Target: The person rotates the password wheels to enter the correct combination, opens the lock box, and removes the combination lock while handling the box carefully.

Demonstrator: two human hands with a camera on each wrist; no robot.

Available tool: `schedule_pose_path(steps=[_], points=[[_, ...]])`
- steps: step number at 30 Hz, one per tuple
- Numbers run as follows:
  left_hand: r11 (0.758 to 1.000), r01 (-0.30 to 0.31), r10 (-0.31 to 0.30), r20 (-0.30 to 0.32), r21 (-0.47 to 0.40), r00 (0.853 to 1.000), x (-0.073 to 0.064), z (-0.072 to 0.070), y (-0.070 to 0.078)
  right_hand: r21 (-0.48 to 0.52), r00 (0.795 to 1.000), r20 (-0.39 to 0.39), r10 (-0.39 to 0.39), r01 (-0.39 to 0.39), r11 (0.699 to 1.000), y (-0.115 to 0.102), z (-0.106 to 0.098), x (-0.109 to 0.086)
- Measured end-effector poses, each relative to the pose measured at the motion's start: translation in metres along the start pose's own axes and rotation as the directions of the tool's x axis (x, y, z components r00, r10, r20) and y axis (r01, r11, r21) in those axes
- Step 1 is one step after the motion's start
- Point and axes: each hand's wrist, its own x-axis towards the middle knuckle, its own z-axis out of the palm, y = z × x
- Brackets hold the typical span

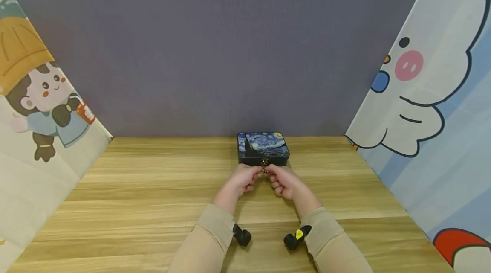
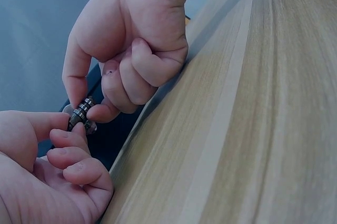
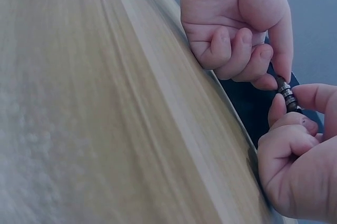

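Box: a dark blue box [image 1: 266, 146] with a painted night-sky lid is found at the centre of the head view, at the far edge of the table [image 1: 153, 204].
Lock: a small ringed lock [image 2: 80, 112] is held between both hands, just below the clasp [image 1: 264, 161]; whether it is hooked on cannot be told.
Left hand: the lock is pinched by thumb and forefinger of the left hand [image 1: 244, 177]; the remaining fingers are curled in.
Right hand: the lock's other end is pinched likewise by the right hand [image 1: 285, 181], its remaining fingers curled.
Sleeves: beige sleeves [image 1: 333, 239] are seen at bottom centre.
Backdrop: the top of the head view is filled by a grey wall [image 1: 230, 51].
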Motion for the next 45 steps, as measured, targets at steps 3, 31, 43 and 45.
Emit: schedule_pose_path(steps=[3, 31, 43, 45], points=[[1.0, 0.005, -0.005, 0.0, 0.0, 1.0, -0.0011, 0.0, 0.0009, 0.008, 1.0, 0.001, -0.001, 0.001, 1.0, 0.0, 0.0007, -0.0005], [1.0, 0.008, -0.008, 0.014, 0.002, 1.0, -0.0021, -0.0012, 0.0012, 0.013, 1.0, 0.002, -0.007, 0.007, 1.0, 0.0002, 0.0006, 0.0], [1.0, 0.014, -0.014, 0.011, 0.004, 1.0, -0.0013, -0.0019, 0.0019, 0.016, 1.0, -0.005, -0.009, 0.009, 1.0, -0.0015, 0.0026, -0.0019], [1.0, 0.012, -0.012, 0.012, 0.001, 1.0, -0.0014, -0.0019, 0.0022, 0.014, 1.0, -0.004, -0.012, 0.012, 1.0, -0.0015, 0.0031, -0.0019]])
